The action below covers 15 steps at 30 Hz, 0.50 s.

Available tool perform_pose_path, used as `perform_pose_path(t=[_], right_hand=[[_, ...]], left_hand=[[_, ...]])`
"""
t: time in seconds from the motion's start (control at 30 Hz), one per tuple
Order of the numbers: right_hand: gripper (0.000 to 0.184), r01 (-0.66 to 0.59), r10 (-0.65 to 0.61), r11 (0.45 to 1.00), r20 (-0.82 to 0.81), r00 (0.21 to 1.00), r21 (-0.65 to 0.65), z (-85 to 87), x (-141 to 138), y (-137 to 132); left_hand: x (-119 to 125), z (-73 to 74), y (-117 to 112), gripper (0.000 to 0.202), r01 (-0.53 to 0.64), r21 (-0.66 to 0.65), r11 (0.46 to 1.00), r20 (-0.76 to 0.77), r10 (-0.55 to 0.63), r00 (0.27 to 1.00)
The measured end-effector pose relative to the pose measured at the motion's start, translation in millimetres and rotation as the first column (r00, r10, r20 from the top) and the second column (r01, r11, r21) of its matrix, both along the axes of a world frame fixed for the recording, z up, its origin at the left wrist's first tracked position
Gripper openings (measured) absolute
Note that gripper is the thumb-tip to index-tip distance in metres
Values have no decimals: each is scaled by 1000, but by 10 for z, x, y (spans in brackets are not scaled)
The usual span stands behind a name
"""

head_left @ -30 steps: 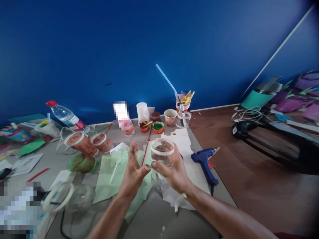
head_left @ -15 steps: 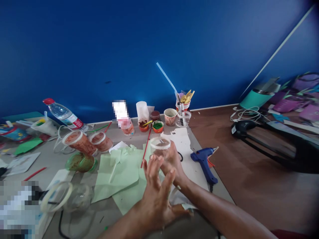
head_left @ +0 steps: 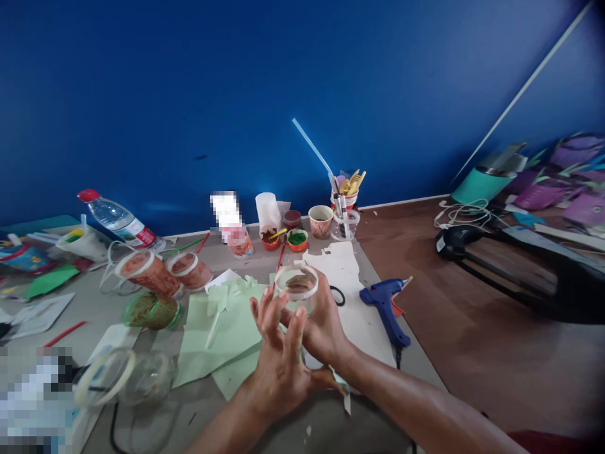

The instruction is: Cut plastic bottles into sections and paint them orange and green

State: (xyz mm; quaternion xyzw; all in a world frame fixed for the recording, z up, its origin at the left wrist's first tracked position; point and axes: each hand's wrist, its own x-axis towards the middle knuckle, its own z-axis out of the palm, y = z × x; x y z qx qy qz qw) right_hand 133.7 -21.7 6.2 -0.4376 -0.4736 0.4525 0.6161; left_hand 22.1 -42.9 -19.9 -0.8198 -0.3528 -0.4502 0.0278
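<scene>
A clear plastic cup (head_left: 302, 285) is gripped by my right hand (head_left: 328, 328), its round rim facing up and toward me. In front of the cup, my left hand (head_left: 283, 362) is open with fingers spread and thumb stretched to the right. Its fingertips are close to the cup's near side; I cannot tell whether they touch it. A small pale strip (head_left: 347, 402) hangs at the left thumb's tip. Under the hands lie light green paper sheets (head_left: 208, 343) with a white plastic spoon (head_left: 215, 325), and white paper (head_left: 352, 318).
A blue glue gun (head_left: 386, 306) lies to the right. Paint pots (head_left: 297, 239) and a cup of cutlery (head_left: 347, 195) stand at the back. Painted cups (head_left: 146, 271), a water bottle (head_left: 120, 221) and a clear jar (head_left: 146, 378) are leftward. A black handled object (head_left: 510, 271) is far right.
The cup and my right hand have come slightly nearer and left, with the cup's opening tipped more toward me. My left hand has shifted a little left and down.
</scene>
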Motion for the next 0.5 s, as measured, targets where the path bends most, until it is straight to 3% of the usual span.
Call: perform_pose_path(t=[0.13,0.23,0.33,0.43,0.5], right_hand=[[52,58,-60,998,113,992,15,7,34,43],[53,-45,43,998,-61,997,-31,4,121,121],[61,-272,249,962,-303,920,-35,47,269,192],[70,-568,530,823,-398,749,27,139,450,241],[73,-727,693,684,-363,623,60,181,552,269]], left_hand=[[-50,8,-21,110,21,31,999,-39,-19,999],[-71,10,-22,113,31,16,999,-30,-30,999],[-95,29,30,119,2,-28,1000,28,-1,1000],[-153,77,109,124,9,-191,981,138,18,990],[-215,107,157,123,40,-329,944,192,25,981]])
